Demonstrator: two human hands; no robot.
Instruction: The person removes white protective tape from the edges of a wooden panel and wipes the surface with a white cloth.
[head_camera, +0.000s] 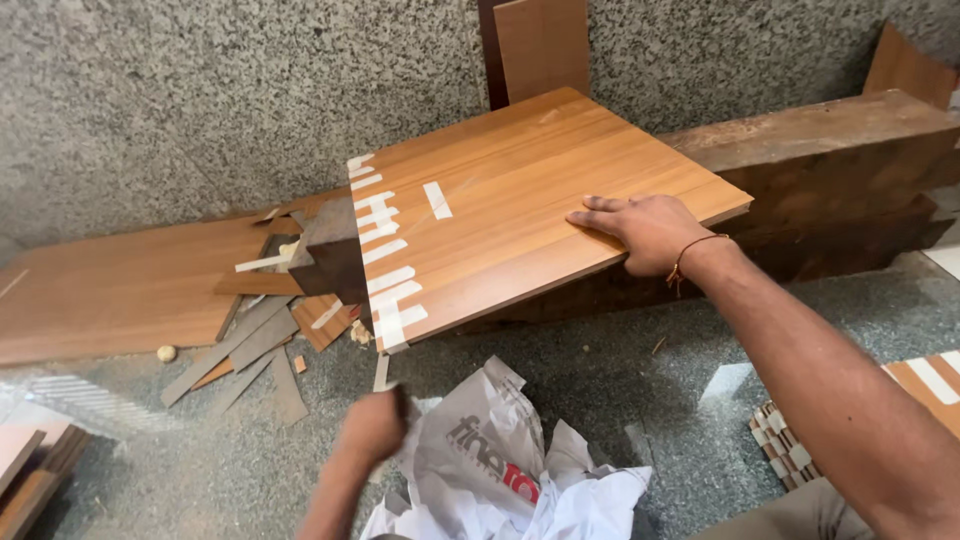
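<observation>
Wooden board (520, 200) — under right hand (640, 230)

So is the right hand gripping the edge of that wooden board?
No, the right hand lies flat, palm down, on top of the wooden board.

Speckled grey granite wall (200, 90) meets a grey stone floor (640, 380), daylit.

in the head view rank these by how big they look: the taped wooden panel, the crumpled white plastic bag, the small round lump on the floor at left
1. Taped wooden panel, largest.
2. Crumpled white plastic bag, partly cut off by the frame and nearer the camera, so its rank is less sure.
3. Small round lump, smallest.
</observation>
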